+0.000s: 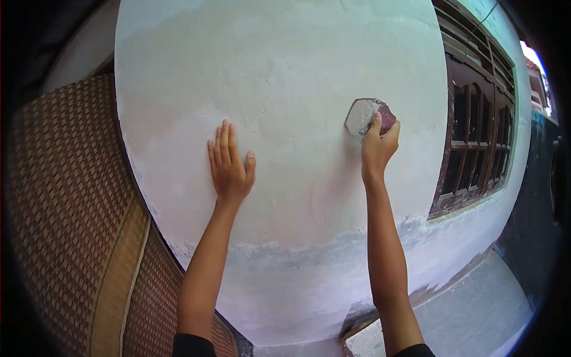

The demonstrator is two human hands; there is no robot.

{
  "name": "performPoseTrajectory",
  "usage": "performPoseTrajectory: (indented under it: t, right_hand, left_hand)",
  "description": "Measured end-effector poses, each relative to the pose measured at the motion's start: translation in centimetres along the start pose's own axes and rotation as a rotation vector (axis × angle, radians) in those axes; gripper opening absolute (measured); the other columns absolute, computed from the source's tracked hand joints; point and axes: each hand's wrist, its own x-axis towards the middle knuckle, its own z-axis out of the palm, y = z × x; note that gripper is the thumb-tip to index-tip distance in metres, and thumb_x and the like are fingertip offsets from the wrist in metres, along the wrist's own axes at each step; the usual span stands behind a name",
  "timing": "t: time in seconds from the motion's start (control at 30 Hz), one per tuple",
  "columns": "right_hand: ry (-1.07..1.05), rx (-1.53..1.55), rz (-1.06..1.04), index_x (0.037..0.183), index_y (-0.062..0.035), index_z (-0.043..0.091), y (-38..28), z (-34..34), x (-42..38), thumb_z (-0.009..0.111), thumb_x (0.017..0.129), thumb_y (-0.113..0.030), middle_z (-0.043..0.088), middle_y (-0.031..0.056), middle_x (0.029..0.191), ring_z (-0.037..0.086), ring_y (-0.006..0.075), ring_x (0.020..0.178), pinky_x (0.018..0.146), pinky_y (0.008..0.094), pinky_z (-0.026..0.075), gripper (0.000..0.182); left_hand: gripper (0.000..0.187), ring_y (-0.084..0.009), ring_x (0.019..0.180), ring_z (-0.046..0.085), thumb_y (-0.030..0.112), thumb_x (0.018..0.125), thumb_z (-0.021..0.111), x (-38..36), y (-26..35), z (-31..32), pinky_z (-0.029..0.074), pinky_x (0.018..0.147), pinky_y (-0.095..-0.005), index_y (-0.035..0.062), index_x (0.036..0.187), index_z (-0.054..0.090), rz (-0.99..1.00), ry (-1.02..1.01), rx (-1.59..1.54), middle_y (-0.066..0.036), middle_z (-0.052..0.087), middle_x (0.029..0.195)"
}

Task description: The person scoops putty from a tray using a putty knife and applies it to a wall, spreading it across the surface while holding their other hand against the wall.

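Note:
My left hand (231, 169) lies flat against the pale plastered wall (285, 178), fingers pointing up and thumb apart, holding nothing. Farther right and slightly higher, my right hand (379, 143) pinches a flat maroon piece with angular edges, smeared with whitish paste (361, 117). My thumb presses on its near face; the other fingers are mostly hidden behind it. The piece overlaps the wall and casts a soft shadow below it. Around both hands the wall shows uneven patches, small ridges and a ragged band lower down.
A brown window frame with glass panes (476, 137) is set in the wall at right. Woven matting (71, 196) stands along the left. Down by the floor are a whitish, box-like object (366, 342) and a grey ledge (476, 303).

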Motion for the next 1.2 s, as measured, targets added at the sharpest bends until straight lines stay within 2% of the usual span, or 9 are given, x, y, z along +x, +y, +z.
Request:
performPoseTrajectory:
  t: [0.17,0.27,0.4,0.47,0.57,0.8,0.93,1.03,1.2]
  right_hand:
    - [-0.311,-0.039,-0.372,0.101,0.0038,0.06,0.4,1.7,-3.6,0.06,0.095,-0.019,0.065,0.0215,0.091,0.063,0.0332,0.084,0.077,0.0421,0.049,0.023]
    - [-0.2,-0.129,-0.237,0.104,0.0042,0.06,2.1,1.3,-1.8,0.06,0.095,-0.02,0.064,0.0237,0.094,0.063,0.0376,0.09,0.082,0.0441,0.047,0.025]
    - [0.085,0.033,0.042,0.103,0.0021,0.06,-0.2,-0.9,-0.1,0.058,0.098,-0.02,0.066,0.0175,0.087,0.064,0.0251,0.077,0.07,0.0379,0.05,0.023]
    - [-0.069,0.13,-0.028,0.102,0.0007,0.06,-0.8,-0.2,-1.1,0.057,0.099,-0.02,0.066,0.0144,0.084,0.062,0.0193,0.071,0.063,0.0342,0.049,0.021]
    - [-0.317,-0.109,-0.47,0.101,0.0011,0.06,-0.3,2.1,-3.8,0.059,0.096,-0.02,0.065,0.0204,0.088,0.063,0.0324,0.082,0.074,0.0429,0.048,0.022]
    - [0.078,0.068,0.012,0.106,0.0028,0.062,-0.9,1.0,0.5,0.06,0.094,-0.019,0.063,0.0219,0.092,0.062,0.0364,0.086,0.078,0.0439,0.047,0.024]
    - [-0.373,0.061,-0.392,0.1,0.0015,0.06,-1.3,4.7,-3.3,0.06,0.093,-0.019,0.06,0.0211,0.087,0.057,0.0383,0.08,0.073,0.0463,0.044,0.021]
    - [-0.293,-0.167,-0.582,0.1,0.0018,0.06,-0.7,6.1,-3.1,0.06,0.092,-0.02,0.062,0.0223,0.088,0.058,0.0418,0.081,0.073,0.048,0.044,0.023]
    - [0.039,0.098,-0.067,0.101,0.0042,0.061,-3.4,2.9,1.2,0.057,0.096,-0.016,0.068,0.0206,0.091,0.066,0.0339,0.086,0.077,0.0414,0.049,0.021]
  left_hand:
    - [0.067,-0.0319,0.148,0.025,0.024,0.093,0.05,0.1,0.0,0.0,0.016,0.121,-0.0504,0.0012,0.152,0.028,0.007,0.008,-0.002,-0.015,0.03,0.158]
    - [0.067,-0.0318,0.148,0.025,0.024,0.093,0.05,0.1,0.0,0.1,0.016,0.121,-0.0502,0.0011,0.152,0.027,0.008,-0.001,0.001,-0.015,0.03,0.158]
    - [0.067,-0.0316,0.148,0.025,0.023,0.092,0.05,0.0,0.1,0.1,0.016,0.121,-0.0506,0.0015,0.152,0.028,-0.006,0.005,-0.003,-0.015,0.03,0.158]
    - [0.068,-0.0317,0.148,0.025,0.023,0.092,0.05,0.0,0.0,0.1,0.016,0.121,-0.0507,0.0015,0.152,0.028,-0.005,0.005,0.007,-0.015,0.03,0.158]
    - [0.068,-0.0318,0.148,0.025,0.023,0.092,0.05,-0.1,-0.1,0.2,0.016,0.121,-0.051,0.0015,0.152,0.027,0.003,0.002,0.015,-0.015,0.03,0.158]
    - [0.067,-0.0327,0.147,0.026,0.023,0.092,0.05,0.0,0.0,0.2,0.017,0.121,-0.0513,0.0013,0.151,0.028,0.005,0.01,0.003,-0.016,0.03,0.157]
    - [0.067,-0.0328,0.147,0.026,0.023,0.092,0.05,-0.1,0.1,0.1,0.017,0.121,-0.0512,0.0003,0.151,0.029,0.012,0.011,0.006,-0.017,0.031,0.157]
    - [0.067,-0.0327,0.147,0.026,0.023,0.092,0.05,0.1,0.0,-0.1,0.017,0.121,-0.0514,0.0,0.151,0.028,0.016,-0.003,0.009,-0.016,0.031,0.157]
    - [0.068,-0.0325,0.147,0.027,0.023,0.091,0.051,0.0,0.2,0.0,0.017,0.121,-0.0518,0.0008,0.151,0.028,-0.001,0.004,0.004,-0.016,0.031,0.157]
